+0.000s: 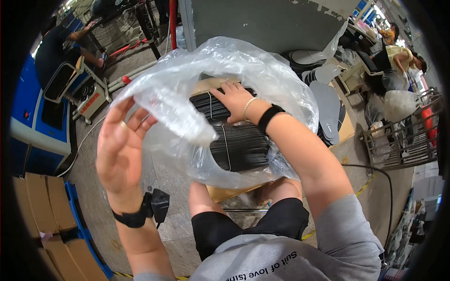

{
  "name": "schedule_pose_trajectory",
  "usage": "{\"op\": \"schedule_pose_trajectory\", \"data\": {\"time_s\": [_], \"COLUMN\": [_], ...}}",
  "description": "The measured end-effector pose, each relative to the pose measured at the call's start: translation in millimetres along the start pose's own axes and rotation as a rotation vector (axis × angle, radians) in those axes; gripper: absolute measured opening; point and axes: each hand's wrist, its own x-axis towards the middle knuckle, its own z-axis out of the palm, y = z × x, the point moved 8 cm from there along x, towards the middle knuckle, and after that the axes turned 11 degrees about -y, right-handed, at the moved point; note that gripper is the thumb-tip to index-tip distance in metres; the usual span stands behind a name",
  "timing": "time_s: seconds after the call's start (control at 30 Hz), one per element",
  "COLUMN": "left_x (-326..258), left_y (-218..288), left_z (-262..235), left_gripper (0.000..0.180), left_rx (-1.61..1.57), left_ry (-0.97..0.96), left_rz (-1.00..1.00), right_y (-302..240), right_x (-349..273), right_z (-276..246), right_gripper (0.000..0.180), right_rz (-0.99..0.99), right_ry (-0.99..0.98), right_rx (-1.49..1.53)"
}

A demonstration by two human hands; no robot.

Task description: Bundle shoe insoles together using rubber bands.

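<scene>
2 forearms enter from the lower edge, each wrist with a black band; a small black box sits beside the left one.

Left hand: palm in view, fingers loosely bent at the left rim of the clear plastic bag. Cannot tell whether it pinches the film. Right hand: spread wide, laid on the upper black bundle, gripping nothing that shows.

Bag mouth faces up, film ringing at least 2 bundles of thin black pieces; the lower black bundle lies nearer the body. 1 pale tie crosses it, another the upper one. Brown cardboard shows beneath the near rim.

Technique, my judgement: steady the bundles with a flat palm, pressing evenly so the pieces do not fan out from the ties. Hold the rim by a broad fold; thin film probably tears under a fingertip pull. Clear the loose flap at left off the bundles first, since it could snag.

Beyond, right: grey sole-shaped pieces, stacked. Behind the bag: a grey panel, paint chipped. Farthest: 1 seated co-worker upper left, another person upper right.
</scene>
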Motion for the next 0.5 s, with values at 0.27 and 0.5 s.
{"op": "schedule_pose_trajectory", "data": {"time_s": [0.27, 0.5], "left_x": [-6.8, 15.5], "left_y": [-14.8, -27.4], "left_z": [-20.9, -40.0], "left_gripper": [0.062, 0.044], "left_rx": [0.329, 0.194], "left_ry": [0.231, 0.223], "left_rz": [-0.125, -0.041], "right_y": [11.1, 26.4], "right_x": [19.5, -25.3], "right_z": [4.4, -59.9], "right_gripper": [0.095, 0.094], "right_rz": [0.09, 0.048], "right_ry": [-0.269, -0.378], "right_rx": [0.047, 0.222]}}
